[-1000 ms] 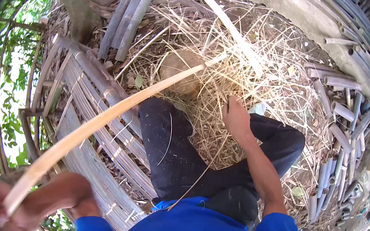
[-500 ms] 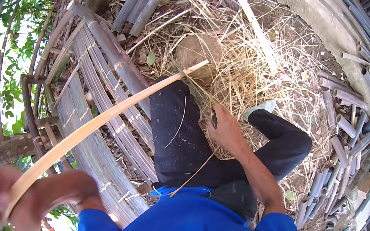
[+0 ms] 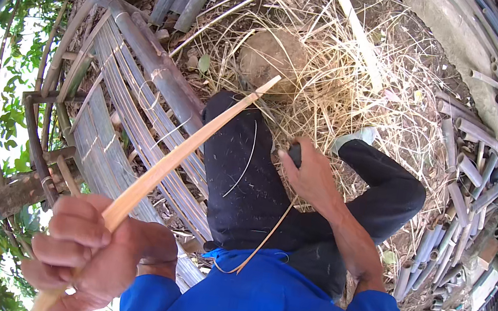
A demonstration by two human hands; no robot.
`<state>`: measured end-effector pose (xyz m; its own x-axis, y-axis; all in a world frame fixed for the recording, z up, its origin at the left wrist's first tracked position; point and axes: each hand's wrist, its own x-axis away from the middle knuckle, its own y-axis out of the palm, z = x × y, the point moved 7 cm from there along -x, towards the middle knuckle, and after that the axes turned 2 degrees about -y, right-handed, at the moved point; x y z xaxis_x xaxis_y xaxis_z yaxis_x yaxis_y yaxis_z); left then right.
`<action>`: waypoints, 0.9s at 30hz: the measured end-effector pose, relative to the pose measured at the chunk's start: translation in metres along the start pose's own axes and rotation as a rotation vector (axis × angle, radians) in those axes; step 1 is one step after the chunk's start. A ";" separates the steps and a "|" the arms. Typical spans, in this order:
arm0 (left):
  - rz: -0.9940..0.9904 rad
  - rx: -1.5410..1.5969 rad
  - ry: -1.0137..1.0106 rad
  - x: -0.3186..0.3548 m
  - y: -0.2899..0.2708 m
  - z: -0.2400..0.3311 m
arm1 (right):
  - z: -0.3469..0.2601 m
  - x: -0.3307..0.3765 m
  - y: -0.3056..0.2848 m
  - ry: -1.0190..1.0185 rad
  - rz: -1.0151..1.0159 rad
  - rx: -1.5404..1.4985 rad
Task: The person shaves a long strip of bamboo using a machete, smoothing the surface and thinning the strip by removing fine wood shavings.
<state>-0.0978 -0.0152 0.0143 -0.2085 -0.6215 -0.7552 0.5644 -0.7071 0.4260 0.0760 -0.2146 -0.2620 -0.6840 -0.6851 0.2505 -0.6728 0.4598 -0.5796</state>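
My left hand (image 3: 89,248), closed in a fist at the lower left, grips a long pale bamboo strip (image 3: 181,159). The strip slants up and away across my left thigh, its tapered far end above my left knee (image 3: 230,111). Between my thighs, my right hand (image 3: 315,181) is closed around a tool's dark handle (image 3: 294,154); most of the tool is hidden, so its kind is unclear. A thin tan strand (image 3: 266,237) runs over my lap near the right wrist. Fine pale fibres lie on my dark trousers.
Loose shavings (image 3: 326,103) surround a rounded brown block (image 3: 272,60) on the ground ahead. A slatted bamboo bench (image 3: 104,141) stands at left. Stacked bamboo poles (image 3: 484,134) line the right side. A pale split length (image 3: 356,27) lies at the top.
My left hand has moved right and upward from the lower-left edge, still on the strip, and is now sharper. The strip's far end stays near my knee. My right hand has barely shifted.
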 end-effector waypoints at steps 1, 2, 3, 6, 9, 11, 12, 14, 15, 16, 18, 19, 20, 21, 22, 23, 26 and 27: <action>0.016 0.108 0.025 0.003 0.002 0.000 | -0.011 -0.002 0.002 0.004 -0.006 -0.002; -0.013 -0.067 0.040 0.007 0.007 0.004 | -0.027 -0.005 -0.002 -0.084 0.038 -0.044; -0.013 -0.066 0.032 0.010 0.007 0.005 | -0.041 -0.007 -0.002 -0.173 0.075 -0.089; 0.004 0.036 0.102 0.013 0.009 0.005 | -0.071 -0.009 0.003 -0.432 0.175 -0.071; 0.020 0.078 0.105 0.012 0.011 0.003 | -0.058 -0.021 0.011 -0.551 0.209 -0.009; 0.031 0.045 0.142 0.011 0.014 0.003 | -0.015 -0.057 0.022 -0.205 0.106 0.163; 0.030 0.058 0.145 0.011 0.014 0.002 | -0.013 -0.062 0.021 -0.271 0.095 0.207; 0.039 0.039 0.166 0.012 0.015 0.001 | -0.028 -0.051 0.017 -0.330 0.086 0.185; 0.038 0.023 0.148 0.013 0.013 0.002 | -0.045 -0.037 0.020 -0.371 0.063 0.152; -0.027 -0.042 0.153 0.014 0.019 0.001 | -0.067 -0.024 0.015 -0.588 0.143 0.092; 0.032 -0.098 0.214 0.012 0.010 0.011 | -0.047 -0.038 0.015 -0.542 0.132 0.180; 0.034 -0.094 0.202 0.017 0.005 0.012 | -0.028 -0.048 0.021 -0.491 0.114 0.257; 0.014 -0.067 0.214 0.016 0.017 0.005 | 0.045 -0.081 0.032 -0.069 0.021 0.260; -0.019 -0.061 0.216 0.013 0.018 0.002 | 0.054 -0.074 0.031 -0.065 0.016 0.247; -0.027 -0.048 0.245 0.010 0.014 0.003 | 0.067 -0.079 0.021 0.028 -0.046 0.203; -0.019 -0.044 0.279 0.011 0.007 0.011 | 0.079 -0.081 0.014 0.121 -0.120 0.167; -0.006 -0.110 0.244 0.019 0.013 0.002 | 0.024 -0.055 0.020 -0.184 0.013 0.134; -0.011 -0.123 0.259 0.020 0.019 -0.005 | 0.021 -0.058 0.018 -0.186 0.019 0.130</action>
<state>-0.0871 -0.0390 0.0046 -0.0129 -0.4955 -0.8685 0.6589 -0.6576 0.3653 0.1097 -0.1785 -0.3032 -0.6242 -0.7750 0.0982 -0.6104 0.4054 -0.6805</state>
